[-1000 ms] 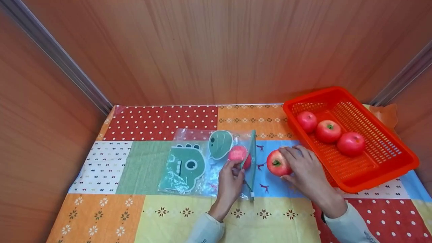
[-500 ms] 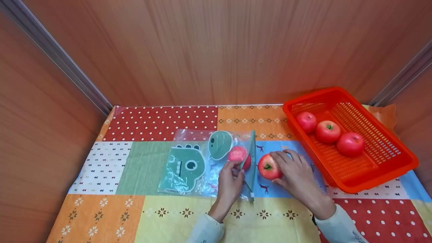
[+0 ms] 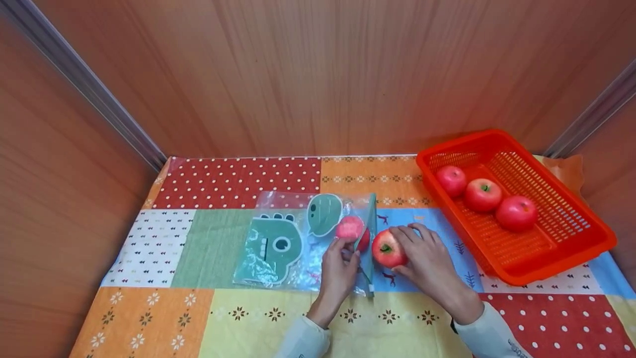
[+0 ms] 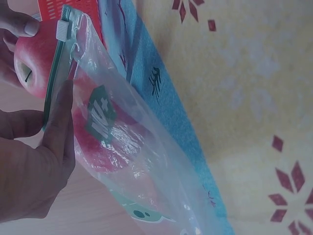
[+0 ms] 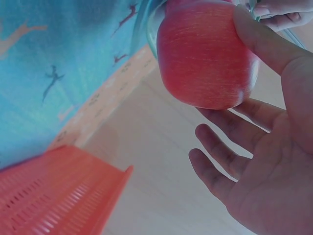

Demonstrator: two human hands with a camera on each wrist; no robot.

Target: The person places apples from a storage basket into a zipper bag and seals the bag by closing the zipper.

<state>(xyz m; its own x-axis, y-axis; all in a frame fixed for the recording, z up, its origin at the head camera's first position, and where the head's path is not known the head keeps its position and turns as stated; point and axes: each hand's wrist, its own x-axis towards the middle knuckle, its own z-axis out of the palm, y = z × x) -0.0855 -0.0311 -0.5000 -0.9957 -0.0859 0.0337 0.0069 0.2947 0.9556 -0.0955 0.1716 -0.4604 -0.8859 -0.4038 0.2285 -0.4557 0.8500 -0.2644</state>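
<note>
My right hand (image 3: 421, 255) grips a red apple (image 3: 389, 248) between thumb and fingers, right at the mouth of a clear zip bag (image 3: 312, 278). In the right wrist view the held apple (image 5: 205, 54) shows the thumb on one side and fingertips beneath. My left hand (image 3: 340, 271) pinches the green zip edge of the bag near its slider, as the left wrist view of the zip edge (image 4: 55, 66) shows. Another apple (image 3: 349, 227) lies inside the bag, just within the opening. Green dinosaur print (image 3: 276, 248) covers part of the bag.
An orange-red plastic basket (image 3: 551, 271) stands at the right with three apples (image 3: 483, 194) in it. Patchwork cloth (image 3: 248, 328) covers the table. Wood-grain panels (image 3: 318, 74) rise at the back and both sides.
My right hand has brought the apple leftward from beside the basket to the bag's opening. The left hand has kept its pinch on the bag edge, and the bag has hardly moved.
</note>
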